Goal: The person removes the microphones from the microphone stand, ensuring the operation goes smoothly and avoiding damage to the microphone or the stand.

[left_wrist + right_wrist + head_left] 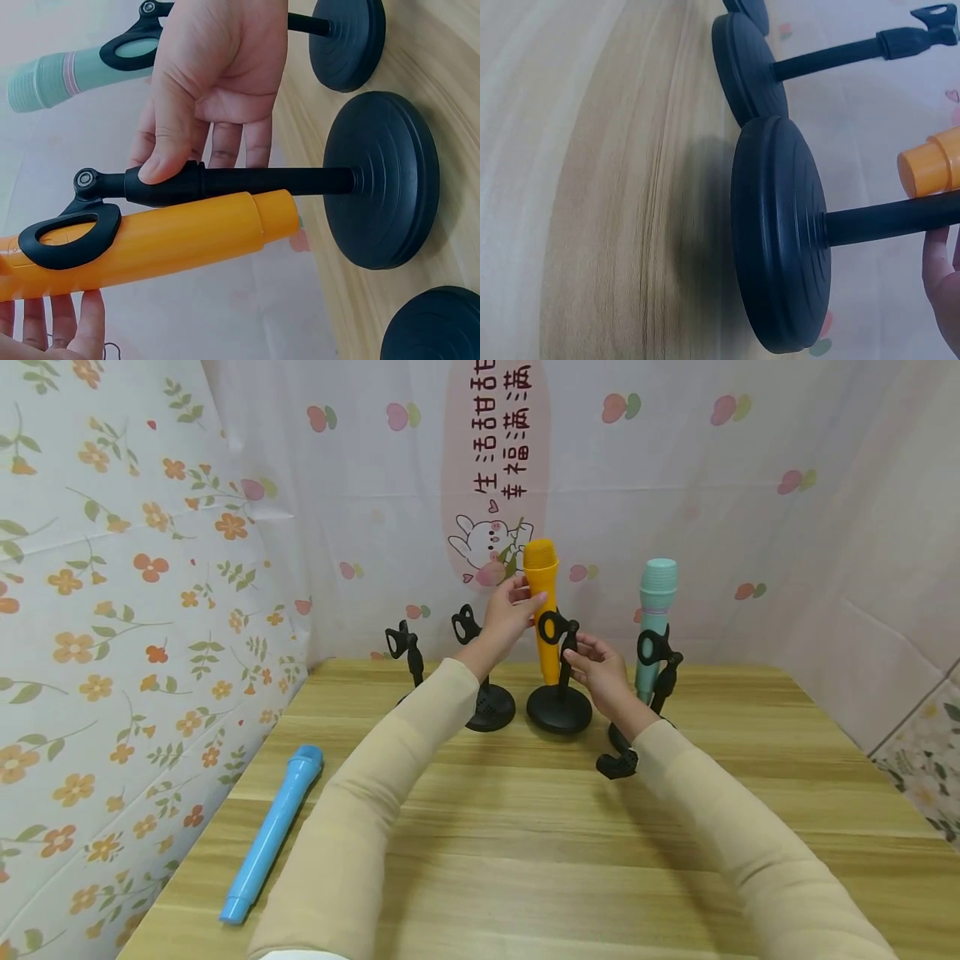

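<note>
An orange mic [542, 610], a smooth plastic cylinder with a ribbed, slightly wider head, stands upright in the oval clip of a black stand [559, 693] at the back of the bench [525, 827]. The left hand [508, 610] has its fingers curled round the mic just below the head; from the left wrist view the fingertips [52, 322] show under the orange barrel, which narrows by a step towards its lower end. The right hand [600, 670] pinches the stand's stem just under the clip, thumb [161, 161] pressed on the thicker black collar, other fingers behind it. The stand is matt black plastic: a thin round post on a heavy disc base with faint concentric rings, resting flat on the pale wood-grain bench.

Just to the right, a teal mic [656, 618] with a ribbed head and a pale pink band sits upright in a second stand [660, 677]. To the left stand two more stands, one [483, 685] close beside the left forearm and another [405, 652] beyond it, both with empty clips. That makes four stands upright. A loose black clip [617, 765] lies on the bench beside the right wrist. A blue mic [273, 831] lies flat near the left edge, well apart from the rest: three mics in all. Pastel printed cloth with flowers, a rabbit and Chinese characters hangs behind and to the left.
</note>
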The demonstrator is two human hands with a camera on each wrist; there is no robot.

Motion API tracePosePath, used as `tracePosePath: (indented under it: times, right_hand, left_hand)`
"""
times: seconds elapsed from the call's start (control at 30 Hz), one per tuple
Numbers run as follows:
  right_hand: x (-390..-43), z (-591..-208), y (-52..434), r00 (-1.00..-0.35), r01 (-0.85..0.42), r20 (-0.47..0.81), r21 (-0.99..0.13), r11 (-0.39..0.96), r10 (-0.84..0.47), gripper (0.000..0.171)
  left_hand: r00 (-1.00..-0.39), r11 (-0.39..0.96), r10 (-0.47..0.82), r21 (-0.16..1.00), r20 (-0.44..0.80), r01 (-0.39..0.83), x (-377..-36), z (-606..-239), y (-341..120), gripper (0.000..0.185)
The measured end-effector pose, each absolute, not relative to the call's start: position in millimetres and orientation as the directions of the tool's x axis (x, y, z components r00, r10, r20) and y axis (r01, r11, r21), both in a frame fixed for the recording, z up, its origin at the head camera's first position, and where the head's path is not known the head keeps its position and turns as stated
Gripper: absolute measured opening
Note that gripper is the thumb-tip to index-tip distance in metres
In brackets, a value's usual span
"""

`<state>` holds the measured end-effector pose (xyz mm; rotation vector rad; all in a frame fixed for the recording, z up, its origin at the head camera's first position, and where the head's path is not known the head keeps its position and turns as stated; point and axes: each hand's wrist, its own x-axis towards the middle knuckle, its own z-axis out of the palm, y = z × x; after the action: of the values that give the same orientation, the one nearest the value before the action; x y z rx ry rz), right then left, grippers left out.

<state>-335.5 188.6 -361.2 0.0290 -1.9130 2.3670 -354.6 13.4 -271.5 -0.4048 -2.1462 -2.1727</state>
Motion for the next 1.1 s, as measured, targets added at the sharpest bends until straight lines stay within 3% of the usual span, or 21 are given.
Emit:
tracePosePath:
  times: [1.1]
  right_hand:
    - [-276.8, -350.2, 188.1, -0.997, -0.065, 0.072, -0.984, -0.165, -0.038, 0.026]
  left_hand:
    - [-0.941, -0.056, 0.234, 0.969, 0.246, 0.24, -307.7, -266.7, -9.3, 0.042]
